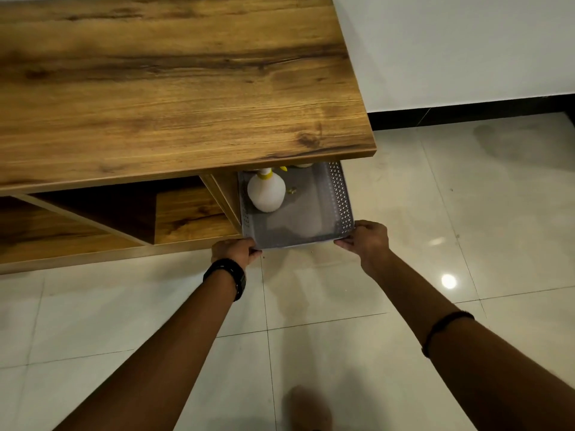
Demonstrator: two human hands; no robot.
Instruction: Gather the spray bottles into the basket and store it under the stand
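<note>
A grey perforated basket (pixel 340 197) sits on the floor, its far half under the right end of the wooden stand (pixel 174 85). Inside it stands a white spray bottle (pixel 266 192) with a yellow collar. Behind it, the bottom of a second bottle (pixel 303 165) peeks out under the stand's edge; the rest is hidden by the top. My left hand (pixel 234 251) grips the basket's near left corner. My right hand (pixel 367 237) grips its near right corner.
The stand's lower shelf (pixel 189 216) with wooden dividers lies left of the basket. Glossy white floor tiles (pixel 466 213) stretch to the right and toward me. A white wall with a black skirting (pixel 466 112) runs behind.
</note>
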